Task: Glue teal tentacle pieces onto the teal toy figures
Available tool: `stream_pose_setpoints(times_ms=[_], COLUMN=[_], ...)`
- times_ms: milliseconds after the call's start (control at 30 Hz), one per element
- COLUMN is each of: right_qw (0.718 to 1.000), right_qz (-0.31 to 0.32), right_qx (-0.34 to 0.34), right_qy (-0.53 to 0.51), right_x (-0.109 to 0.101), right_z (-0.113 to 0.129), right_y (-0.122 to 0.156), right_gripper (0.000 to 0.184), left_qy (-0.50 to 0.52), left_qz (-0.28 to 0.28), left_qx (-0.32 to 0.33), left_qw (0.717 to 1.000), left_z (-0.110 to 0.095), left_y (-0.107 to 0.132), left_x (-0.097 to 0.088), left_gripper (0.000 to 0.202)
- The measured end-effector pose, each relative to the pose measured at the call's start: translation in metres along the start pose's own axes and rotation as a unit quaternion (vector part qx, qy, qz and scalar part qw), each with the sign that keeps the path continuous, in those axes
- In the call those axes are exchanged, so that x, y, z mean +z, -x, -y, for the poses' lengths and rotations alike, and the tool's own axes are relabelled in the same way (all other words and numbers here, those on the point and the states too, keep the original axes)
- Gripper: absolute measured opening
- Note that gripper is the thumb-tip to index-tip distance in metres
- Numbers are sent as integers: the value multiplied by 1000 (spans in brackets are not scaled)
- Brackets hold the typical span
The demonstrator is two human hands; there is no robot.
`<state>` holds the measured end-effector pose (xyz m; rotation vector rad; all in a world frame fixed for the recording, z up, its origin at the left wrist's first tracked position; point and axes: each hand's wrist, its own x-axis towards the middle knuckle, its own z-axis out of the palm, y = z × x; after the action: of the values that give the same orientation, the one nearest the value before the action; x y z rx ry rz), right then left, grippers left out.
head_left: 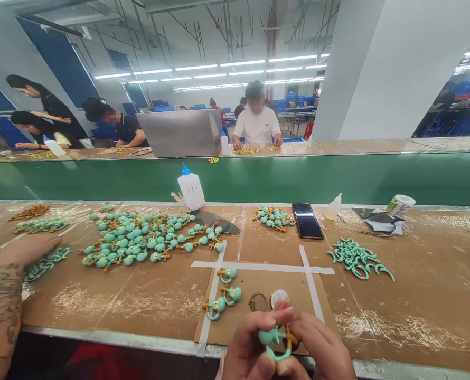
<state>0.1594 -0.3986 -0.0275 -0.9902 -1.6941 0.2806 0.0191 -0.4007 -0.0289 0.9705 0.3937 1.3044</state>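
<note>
My left hand [256, 340] and my right hand [322, 345] both pinch a small mint-green moulded figure [270, 336] with a tan piece, low in the view above the table's front edge. My fingers hide part of it. Just beyond my hands lie a thin metal ring [257, 302] and a white round cap [278, 297]. Several similar figures [223, 298] lie on a taped cardboard sheet [259, 311] close by. A larger heap of figures [140, 240] spreads to the left.
A tattooed arm [5, 295] of a person beside me rests at the left. On the table are green curved strips [357, 258], a smartphone [307, 220] and a glue bottle [190, 189]. A green conveyor belt [235, 179] runs behind, with co-workers [256, 119] beyond.
</note>
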Motion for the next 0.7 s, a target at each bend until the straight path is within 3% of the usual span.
stream_pose_setpoints(times_ms=[67,233,467,700], right_qw=[1000,999,999,1000], right_qz=[-4,23,34,0], right_qx=[18,-30,-28,5], right_qy=[-4,-12,6,-12], right_x=[0,-1,-3,-1], right_z=[-1,-7,-13,-6], right_y=[3,1,5,6], right_gripper=[38,36,38,39], left_qy=[15,-11,-15,-18], left_qz=[3,1,-6,-9], left_qx=[-7,4,-2,-13], left_qw=[1000,1000,1000,1000], left_z=[2,0,-2,-2], left_y=[2,-1,-5,-4], left_x=[0,3,3,3], left_gripper=[26,25,23,23])
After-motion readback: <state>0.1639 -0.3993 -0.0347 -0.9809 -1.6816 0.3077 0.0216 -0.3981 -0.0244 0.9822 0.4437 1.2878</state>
